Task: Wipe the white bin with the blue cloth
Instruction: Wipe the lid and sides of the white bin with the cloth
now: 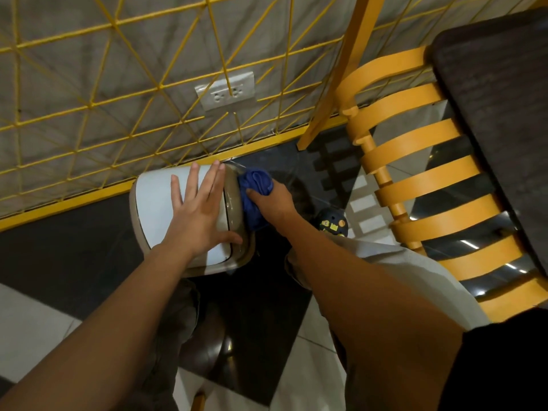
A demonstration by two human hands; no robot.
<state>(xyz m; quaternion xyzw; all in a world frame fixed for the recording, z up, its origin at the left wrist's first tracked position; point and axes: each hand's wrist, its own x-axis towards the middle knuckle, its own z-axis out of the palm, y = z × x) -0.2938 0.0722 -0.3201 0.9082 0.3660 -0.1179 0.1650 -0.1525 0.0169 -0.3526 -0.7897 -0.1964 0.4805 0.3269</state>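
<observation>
The white plastic bin with a beige rim and flat lid (154,209) stands on dark floor tile. Just behind it runs a yellow wire grid (118,114). The left hand (198,209) lies flat on the bin's lid, fingers straight and spread. The right hand (272,203) clutches a bunched blue cloth (255,185) against the bin's right edge, seemingly on the rim, though shadow hides the contact. To the right of the bin stands an orange slatted chair (415,179).

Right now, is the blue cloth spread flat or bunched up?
Bunched up: the blue cloth is wadded in the right hand against the white bin.
</observation>
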